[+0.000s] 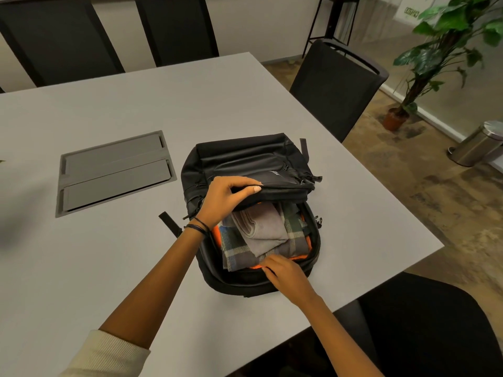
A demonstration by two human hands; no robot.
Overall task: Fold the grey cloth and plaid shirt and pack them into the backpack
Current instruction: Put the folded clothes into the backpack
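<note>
A black backpack (245,156) lies flat on the white table, its main compartment unzipped and showing an orange lining. Inside it the folded plaid shirt (236,253) lies flat, with the folded grey cloth (265,229) on top of it. My left hand (226,197) grips the edge of the backpack's front flap and holds it lifted over the far half of the opening. At the near rim of the opening my right hand (285,273) rests with its fingertips on the shirt's near edge and the orange lining.
A grey cable hatch (114,172) is set into the table (136,268) left of the backpack. Black chairs stand along the far side and at the right corner (337,88). Another dark chair (424,330) is near right. A potted plant and a metal bin stand on the floor.
</note>
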